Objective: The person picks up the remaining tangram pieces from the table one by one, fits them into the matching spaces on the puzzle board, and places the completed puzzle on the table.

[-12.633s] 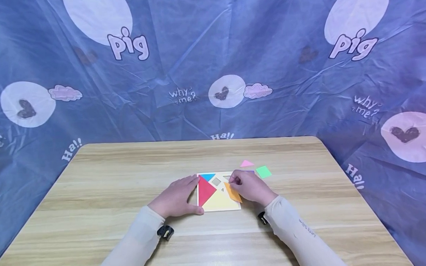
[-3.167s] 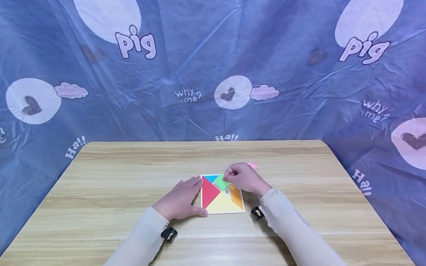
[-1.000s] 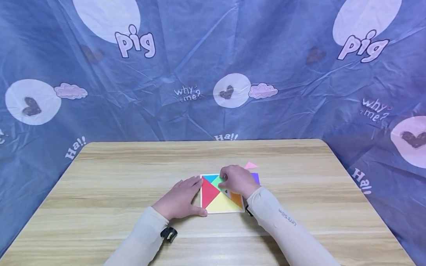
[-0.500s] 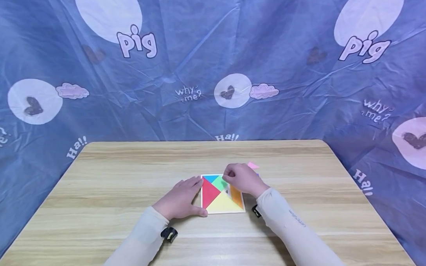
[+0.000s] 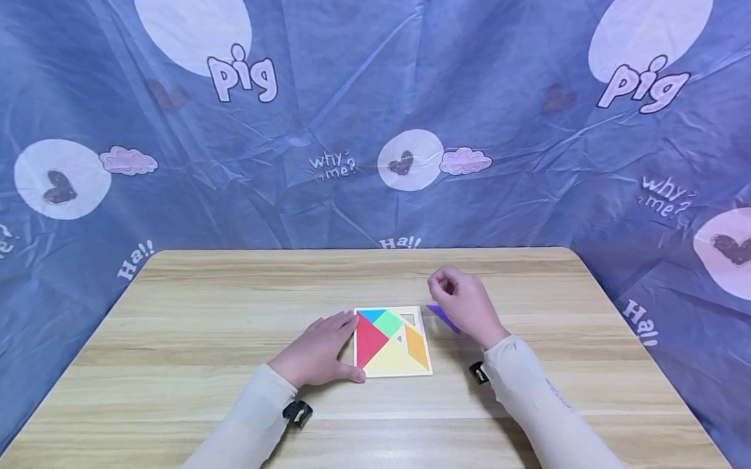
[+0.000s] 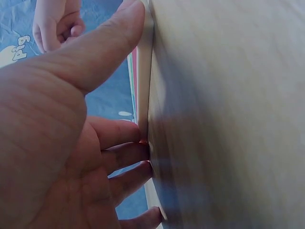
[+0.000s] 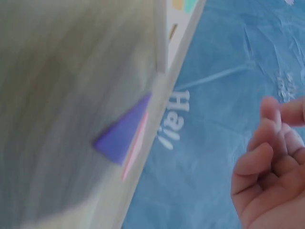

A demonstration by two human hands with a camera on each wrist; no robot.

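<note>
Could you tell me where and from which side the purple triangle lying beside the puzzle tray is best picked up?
The purple triangle lies flat on the table, just right of the puzzle tray, partly under the right hand. Probably best to come from above and pinch two opposite edges, or lift its pointed corner facing away from the tray, where fingers have room.

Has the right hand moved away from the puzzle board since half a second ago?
Yes. The right hand has lifted off the board and moved right and toward the table's far edge, past the purple piece.
</note>
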